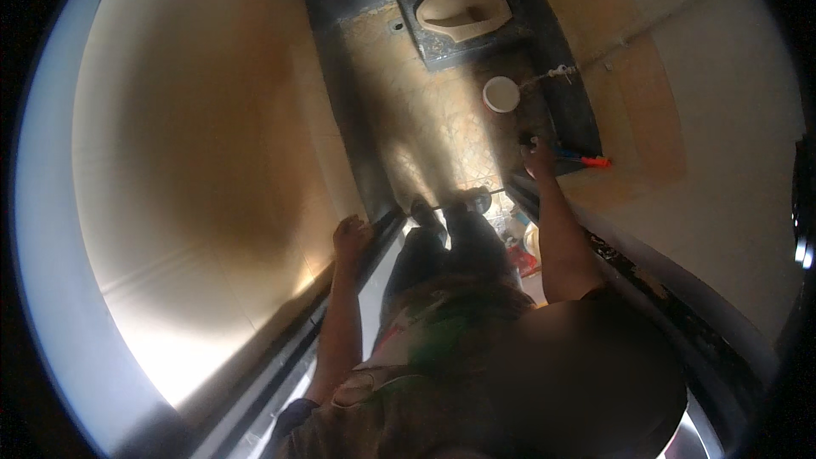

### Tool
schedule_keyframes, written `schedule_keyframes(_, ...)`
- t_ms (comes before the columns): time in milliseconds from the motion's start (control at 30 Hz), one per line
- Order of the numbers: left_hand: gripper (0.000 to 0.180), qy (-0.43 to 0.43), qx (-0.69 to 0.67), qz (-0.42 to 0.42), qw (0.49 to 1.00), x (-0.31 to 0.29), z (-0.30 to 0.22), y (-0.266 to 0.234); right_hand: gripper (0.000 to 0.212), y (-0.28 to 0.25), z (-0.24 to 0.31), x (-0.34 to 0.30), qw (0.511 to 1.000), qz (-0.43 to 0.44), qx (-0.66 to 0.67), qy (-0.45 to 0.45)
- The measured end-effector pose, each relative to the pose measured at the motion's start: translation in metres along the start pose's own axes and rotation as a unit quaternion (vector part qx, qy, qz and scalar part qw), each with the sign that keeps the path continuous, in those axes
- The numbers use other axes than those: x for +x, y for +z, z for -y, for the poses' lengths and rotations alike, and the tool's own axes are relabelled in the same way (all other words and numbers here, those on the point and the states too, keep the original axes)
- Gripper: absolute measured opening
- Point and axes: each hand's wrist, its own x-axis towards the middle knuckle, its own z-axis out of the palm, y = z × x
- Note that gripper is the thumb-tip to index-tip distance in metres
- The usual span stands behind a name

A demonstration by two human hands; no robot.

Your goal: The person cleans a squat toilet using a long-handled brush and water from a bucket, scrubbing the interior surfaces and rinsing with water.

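Note:
My left hand hangs by the left side of the doorway, its fingers curled in and nothing showing in them. Over the right part of the small tiled room, my right hand is closed, fingers pointing down. A small dark thing shows at its fingertips, too dim to name. Right beside this hand lies a blue stick-like tool with an orange end, at the dark ledge; whether the hand touches it I cannot tell. A round white bucket or lid stands farther ahead, below a wall tap.
A cream squat toilet is set in a raised dark platform at the far end. Near it is a floor drain. Dark door frames flank me. Red and white items sit by my right leg.

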Motion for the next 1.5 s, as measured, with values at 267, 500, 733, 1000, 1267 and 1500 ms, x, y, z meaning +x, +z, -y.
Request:
schedule_keyframes(267, 0.037, -0.029, -0.028, 0.06, 0.997, 0.028, 0.03, -0.037, 0.032, 0.015, 0.034, -0.087, 0.995, 0.092, 0.013, 0.042)
schedule_keyframes(500, 0.041, -0.02, 0.027, 0.04, 0.999, 0.018, 0.034, 0.005, 0.046, 0.004, -0.001, -0.162, 0.996, 0.026, -0.037, -0.074)
schedule_keyframes(733, 0.037, 0.003, 0.096, 0.036, 0.995, 0.044, 0.053, -0.016, 0.048, -0.029, 0.044, -0.174, 0.996, -0.015, -0.084, -0.03)
schedule_keyframes(1000, 0.041, -0.092, 0.001, 0.073, 0.993, 0.049, 0.081, 0.043, 0.046, -0.027, -0.045, -0.02, 0.95, 0.138, -0.216, 0.178)
schedule_keyframes(1267, 0.034, -0.078, -0.022, 0.015, 0.997, 0.035, 0.219, 0.142, 0.039, 0.048, -0.189, 0.169, 0.86, 0.139, -0.424, 0.249)
schedule_keyframes(1500, 0.026, -0.227, -0.137, 0.033, 0.964, 0.026, 0.31, 0.25, 0.044, 0.029, -0.253, 0.19, 0.701, 0.179, -0.653, 0.224)
